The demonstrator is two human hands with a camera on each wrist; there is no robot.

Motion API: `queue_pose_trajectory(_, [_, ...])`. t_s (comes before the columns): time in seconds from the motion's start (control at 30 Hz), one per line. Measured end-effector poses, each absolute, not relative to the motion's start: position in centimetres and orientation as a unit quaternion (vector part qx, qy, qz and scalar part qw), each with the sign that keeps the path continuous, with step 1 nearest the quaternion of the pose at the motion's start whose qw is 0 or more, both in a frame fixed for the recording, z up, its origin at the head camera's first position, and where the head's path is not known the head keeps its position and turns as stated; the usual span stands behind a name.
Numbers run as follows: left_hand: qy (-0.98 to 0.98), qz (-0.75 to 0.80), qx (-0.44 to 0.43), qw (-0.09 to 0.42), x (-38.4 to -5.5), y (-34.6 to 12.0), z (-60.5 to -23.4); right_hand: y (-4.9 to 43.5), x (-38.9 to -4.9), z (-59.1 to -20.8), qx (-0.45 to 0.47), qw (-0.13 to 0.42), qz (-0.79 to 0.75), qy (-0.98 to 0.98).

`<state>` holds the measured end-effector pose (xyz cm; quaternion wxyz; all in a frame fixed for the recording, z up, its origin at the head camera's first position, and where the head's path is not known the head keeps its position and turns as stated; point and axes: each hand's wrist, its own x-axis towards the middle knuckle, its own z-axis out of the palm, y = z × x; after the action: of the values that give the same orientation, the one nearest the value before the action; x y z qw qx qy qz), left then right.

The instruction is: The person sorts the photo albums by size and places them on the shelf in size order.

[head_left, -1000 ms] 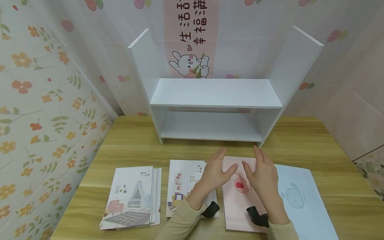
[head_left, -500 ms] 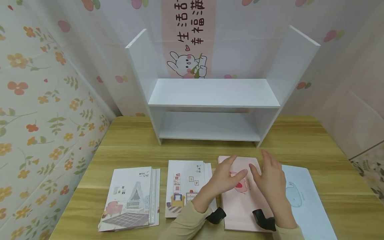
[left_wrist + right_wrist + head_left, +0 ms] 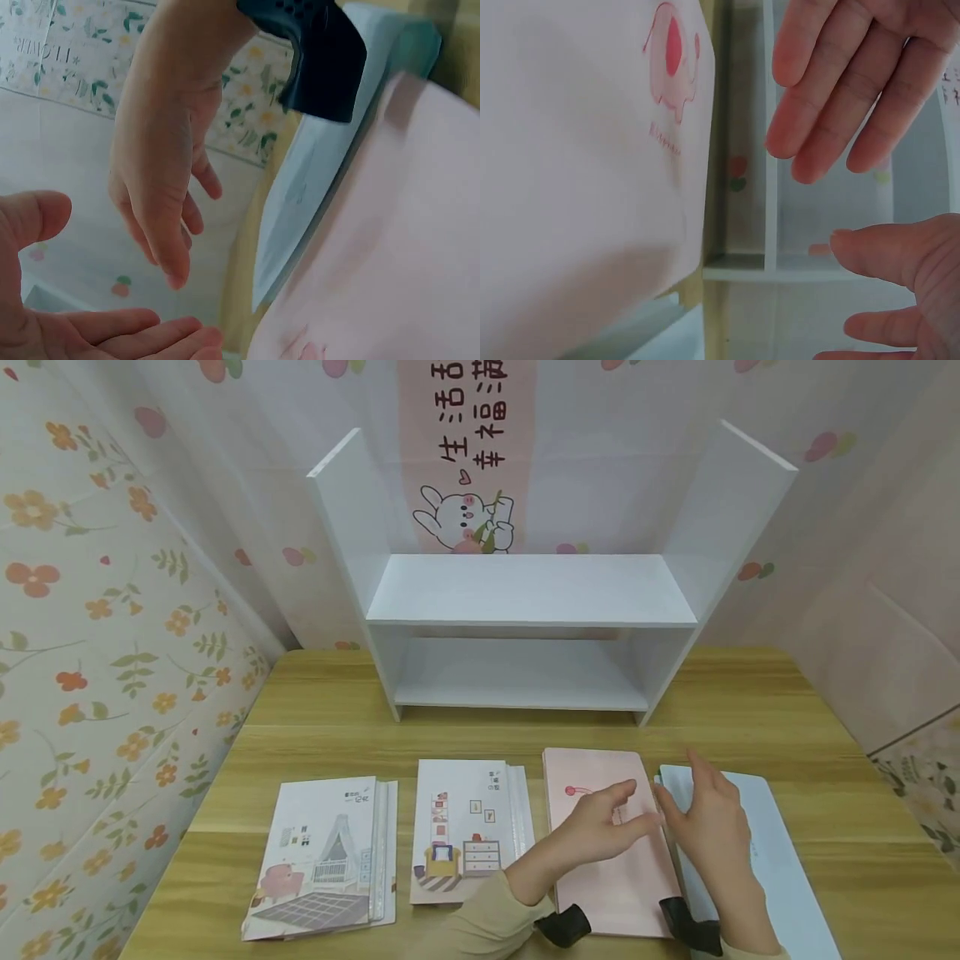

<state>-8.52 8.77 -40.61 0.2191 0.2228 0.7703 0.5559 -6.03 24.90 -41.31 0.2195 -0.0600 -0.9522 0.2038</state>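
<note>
My left hand (image 3: 600, 831) hovers over the pink elephant notebook (image 3: 618, 893), fingers and thumb spread, holding nothing. To its right, my right hand (image 3: 712, 822) is above the light blue notebook (image 3: 780, 852), near the gap between the two notebooks, also holding nothing. In the right wrist view the pink cover's red elephant (image 3: 673, 56) shows beside both hands. The left wrist view shows the blue notebook (image 3: 307, 180) lying along the pink one's edge. My hands hide part of both covers.
A white two-tier shelf (image 3: 532, 589) stands at the back of the wooden table (image 3: 472, 735). Left of the pink notebook lie two stacks of white illustrated booklets, a middle stack (image 3: 457, 827) and a left stack (image 3: 318, 852). Patterned curtains (image 3: 112, 652) hang around the table.
Both hands have moved rightward, from over the middle booklets and pink notebook to over the pink and blue notebooks. The view has shifted slightly; the notebooks and shelf stay put.
</note>
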Motion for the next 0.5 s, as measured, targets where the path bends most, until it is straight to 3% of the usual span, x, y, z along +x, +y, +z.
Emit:
queue_pose_trajectory(0.23, [0.712,0.613,0.146,0.31,-7.5,10.6,-40.9,26.3,-4.8,-41.7,-0.093,0.186,0.209,-0.956])
queue_pose_trajectory(0.5, [0.679,0.635,0.087,0.358,-7.4,12.7,-41.2,27.9,-3.8,-42.1,-0.111,0.148,0.217,-0.958])
